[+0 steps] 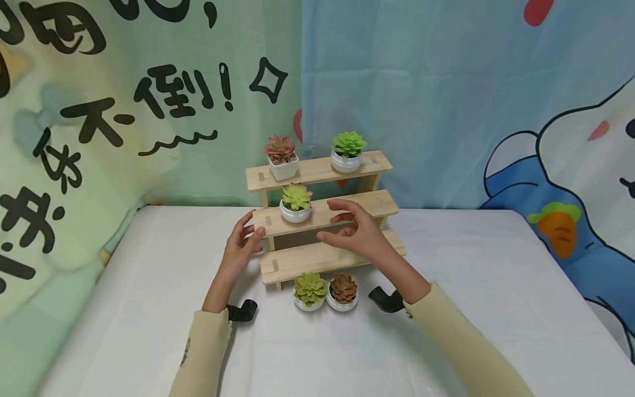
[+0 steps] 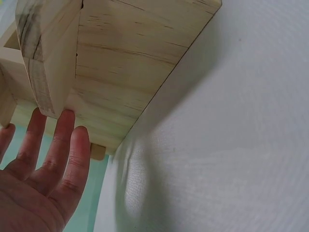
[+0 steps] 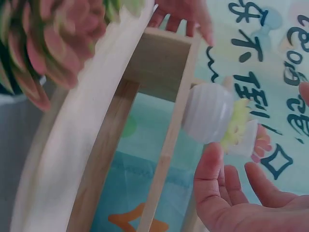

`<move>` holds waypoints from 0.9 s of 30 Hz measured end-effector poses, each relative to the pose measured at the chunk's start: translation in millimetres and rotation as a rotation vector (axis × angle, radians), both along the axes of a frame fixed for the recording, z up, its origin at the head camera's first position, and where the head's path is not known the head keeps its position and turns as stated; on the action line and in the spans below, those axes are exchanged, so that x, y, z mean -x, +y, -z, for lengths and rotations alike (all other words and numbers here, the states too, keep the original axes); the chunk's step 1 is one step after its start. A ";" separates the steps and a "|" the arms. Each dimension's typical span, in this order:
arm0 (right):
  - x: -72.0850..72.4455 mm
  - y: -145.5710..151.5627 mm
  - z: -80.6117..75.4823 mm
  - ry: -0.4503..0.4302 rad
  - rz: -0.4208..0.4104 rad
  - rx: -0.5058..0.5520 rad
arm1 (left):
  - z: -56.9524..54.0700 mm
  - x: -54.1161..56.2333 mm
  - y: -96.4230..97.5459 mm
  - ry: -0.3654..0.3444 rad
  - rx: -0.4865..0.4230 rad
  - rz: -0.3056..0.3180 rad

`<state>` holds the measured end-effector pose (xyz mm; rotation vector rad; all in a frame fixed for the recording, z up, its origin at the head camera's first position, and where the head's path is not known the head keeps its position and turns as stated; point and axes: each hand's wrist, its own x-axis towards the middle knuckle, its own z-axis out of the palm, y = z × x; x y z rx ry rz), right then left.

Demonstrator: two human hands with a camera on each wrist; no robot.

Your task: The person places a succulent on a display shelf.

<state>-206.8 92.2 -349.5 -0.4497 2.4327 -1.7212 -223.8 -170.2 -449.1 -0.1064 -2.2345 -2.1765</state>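
Note:
A three-tier wooden shelf [image 1: 379, 204] stands on the table. My left hand [image 1: 240, 245] is at its left end, fingers spread; in the left wrist view the fingertips [image 2: 67, 118] meet or nearly meet the wood. My right hand [image 1: 359, 231] hovers over the middle tier with thumb and fingers curved apart, holding nothing. Left of it, on that tier, sits a yellow-green succulent [image 1: 296, 198] in a white round pot [image 3: 207, 113]. The top tier bears a red succulent [image 1: 280, 157] in a square white pot and a bright green succulent [image 1: 348, 151] in a round one.
In front of the shelf, a light green succulent [image 1: 310, 289] and a brown succulent [image 1: 343, 289] stand side by side in white pots on the white tablecloth [image 1: 317, 353]. A printed curtain [image 1: 421, 99] hangs behind. Black wrist mounts [image 1: 242, 311] sit below the hands.

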 end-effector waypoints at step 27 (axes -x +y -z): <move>-51.9 39.2 55.4 0.001 -0.068 -0.035 | 0.4 1.2 -0.5 -0.006 0.005 -0.006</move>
